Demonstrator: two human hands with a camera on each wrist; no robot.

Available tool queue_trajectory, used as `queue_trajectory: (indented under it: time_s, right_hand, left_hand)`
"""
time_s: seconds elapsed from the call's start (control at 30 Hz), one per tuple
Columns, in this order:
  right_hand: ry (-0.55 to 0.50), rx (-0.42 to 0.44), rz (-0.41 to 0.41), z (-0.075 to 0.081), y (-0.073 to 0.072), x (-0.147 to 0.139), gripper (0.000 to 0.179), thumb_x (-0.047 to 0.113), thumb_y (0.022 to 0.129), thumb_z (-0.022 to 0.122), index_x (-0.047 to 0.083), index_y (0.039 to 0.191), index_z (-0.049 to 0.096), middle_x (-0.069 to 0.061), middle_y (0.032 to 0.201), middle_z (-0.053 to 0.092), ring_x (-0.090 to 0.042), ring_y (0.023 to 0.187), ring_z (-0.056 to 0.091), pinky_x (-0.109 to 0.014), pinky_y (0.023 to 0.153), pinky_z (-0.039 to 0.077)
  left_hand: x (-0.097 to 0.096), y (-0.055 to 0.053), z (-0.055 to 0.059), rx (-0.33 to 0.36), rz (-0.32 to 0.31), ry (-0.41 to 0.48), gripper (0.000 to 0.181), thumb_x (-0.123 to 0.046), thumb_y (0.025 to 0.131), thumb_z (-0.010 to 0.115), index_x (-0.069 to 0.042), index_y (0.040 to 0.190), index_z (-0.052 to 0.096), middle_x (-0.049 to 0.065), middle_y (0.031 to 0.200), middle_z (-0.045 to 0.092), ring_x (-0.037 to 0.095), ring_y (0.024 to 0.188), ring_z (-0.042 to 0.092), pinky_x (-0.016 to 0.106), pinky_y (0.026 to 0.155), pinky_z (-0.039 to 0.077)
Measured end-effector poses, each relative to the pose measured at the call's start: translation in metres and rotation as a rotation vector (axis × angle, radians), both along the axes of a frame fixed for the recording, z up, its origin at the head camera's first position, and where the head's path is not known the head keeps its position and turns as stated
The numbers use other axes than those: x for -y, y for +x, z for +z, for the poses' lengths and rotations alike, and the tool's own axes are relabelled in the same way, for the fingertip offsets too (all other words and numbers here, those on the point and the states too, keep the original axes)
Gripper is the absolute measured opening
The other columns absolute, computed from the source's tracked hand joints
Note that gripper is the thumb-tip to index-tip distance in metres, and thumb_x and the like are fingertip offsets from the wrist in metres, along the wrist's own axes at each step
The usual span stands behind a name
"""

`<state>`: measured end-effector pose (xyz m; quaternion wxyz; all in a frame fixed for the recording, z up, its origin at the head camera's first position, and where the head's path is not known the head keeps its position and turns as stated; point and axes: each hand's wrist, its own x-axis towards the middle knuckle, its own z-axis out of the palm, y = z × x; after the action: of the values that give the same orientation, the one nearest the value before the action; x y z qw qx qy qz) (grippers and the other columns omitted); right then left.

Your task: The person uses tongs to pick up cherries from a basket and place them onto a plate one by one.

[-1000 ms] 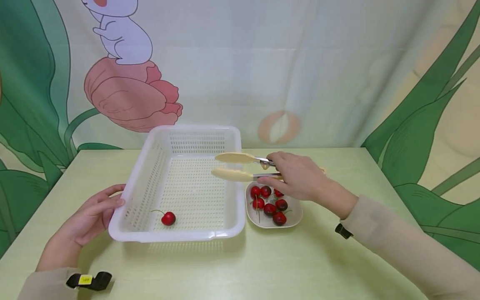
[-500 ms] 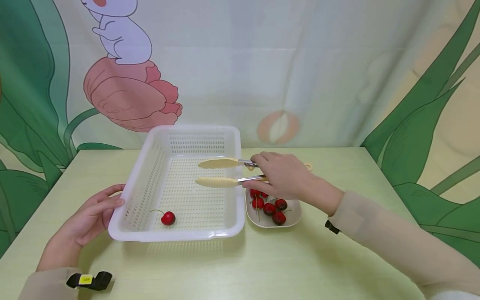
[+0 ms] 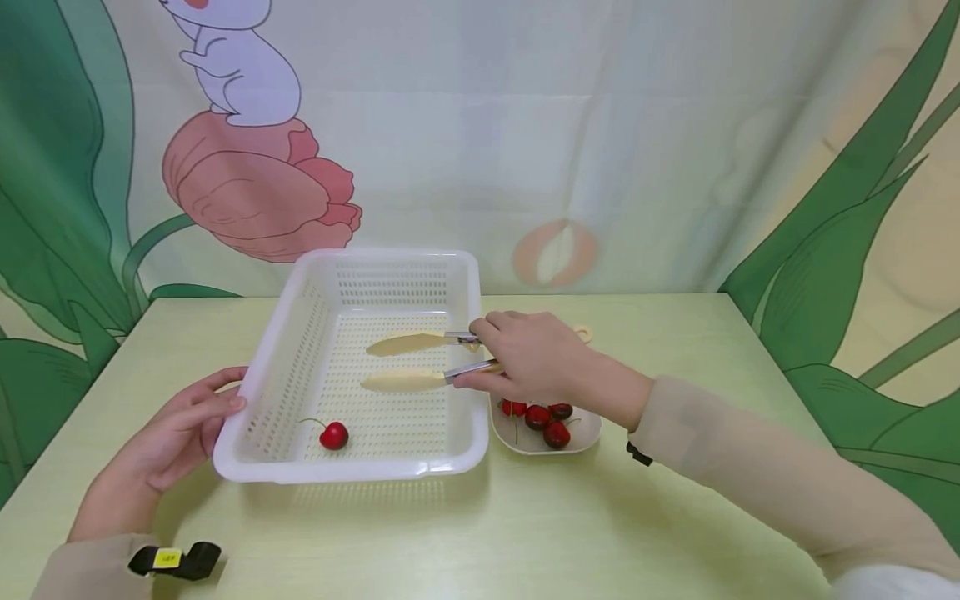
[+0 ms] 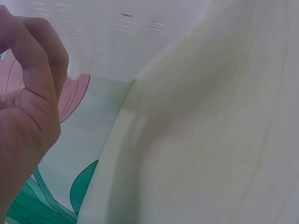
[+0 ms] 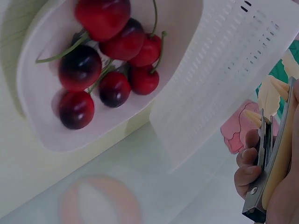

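A pair of tongs (image 3: 405, 381) with cream-coloured tips and metal arms is gripped in my right hand (image 3: 551, 358). Its two tips stand apart over the white perforated basket (image 3: 468, 450), with nothing seen between them. Inside the basket, a red cherry (image 3: 333, 436) with its stem lies near the front left. My left hand (image 3: 187, 425) holds the basket's left rim, thumb at the edge; in the left wrist view its fingers bend at the basket wall. Beside the basket, a small pale dish (image 3: 585, 433) bears several dark red cherries (image 5: 114, 88), partly hidden under my right hand in the head view.
The basket and dish stand close together on a pale yellow-green table (image 3: 585, 533). Behind the table hangs a printed cloth (image 3: 645, 167) with a rabbit, flowers and leaves.
My right hand has moved left and slightly toward me with the tongs, from the basket's right edge to over its middle. The left hand, basket and its cherry have stayed in place.
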<state>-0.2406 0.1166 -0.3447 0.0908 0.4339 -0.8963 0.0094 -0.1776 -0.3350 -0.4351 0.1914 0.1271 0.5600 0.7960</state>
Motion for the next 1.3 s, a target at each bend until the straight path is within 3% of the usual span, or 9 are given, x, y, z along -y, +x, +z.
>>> queue_trajectory:
  time_s: [0.17, 0.43, 0.87, 1.3]
  right_hand:
    - [0.015, -0.011, 0.048, -0.007, 0.003, 0.014, 0.063, 0.069, 0.097, 0.053, 0.009, 0.113, 0.061, 0.003, 0.091, 0.060, -0.014, 0.078, 0.058, -0.030, 0.059, 0.050]
    - [0.076, 0.006, 0.058, -0.009, 0.009, 0.031, 0.063, 0.072, 0.097, 0.049, 0.012, 0.111, 0.062, 0.004, 0.090, 0.056, -0.012, 0.078, 0.055, -0.028, 0.060, 0.049]
    - [0.153, -0.086, 0.148, -0.011, 0.011, 0.052, 0.062, 0.072, 0.097, 0.050, 0.013, 0.111, 0.064, 0.005, 0.086, 0.058, -0.013, 0.078, 0.057, -0.026, 0.058, 0.049]
    - [0.242, -0.063, 0.147, -0.016, 0.014, 0.070, 0.065, 0.073, 0.098, 0.045, 0.013, 0.112, 0.068, 0.005, 0.088, 0.061, -0.014, 0.077, 0.059, -0.027, 0.061, 0.051]
  left_hand:
    - [0.000, 0.001, 0.001, -0.003, -0.004, 0.002, 0.035, -0.001, 0.108, 0.036, -0.016, 0.136, 0.049, 0.005, 0.126, 0.069, 0.024, 0.107, 0.072, 0.042, 0.088, 0.057]
    - [0.000, 0.001, 0.000, -0.002, -0.003, 0.016, 0.036, 0.000, 0.108, 0.036, -0.016, 0.136, 0.051, 0.006, 0.126, 0.069, 0.024, 0.107, 0.071, 0.042, 0.088, 0.057]
    - [-0.001, 0.002, 0.000, -0.002, -0.018, 0.030, 0.035, 0.000, 0.109, 0.035, -0.015, 0.136, 0.050, 0.005, 0.125, 0.069, 0.022, 0.106, 0.071, 0.040, 0.088, 0.057]
    - [-0.001, 0.000, -0.001, -0.007, -0.026, 0.040, 0.035, 0.001, 0.108, 0.034, -0.014, 0.136, 0.048, 0.005, 0.126, 0.069, 0.022, 0.107, 0.071, 0.041, 0.089, 0.057]
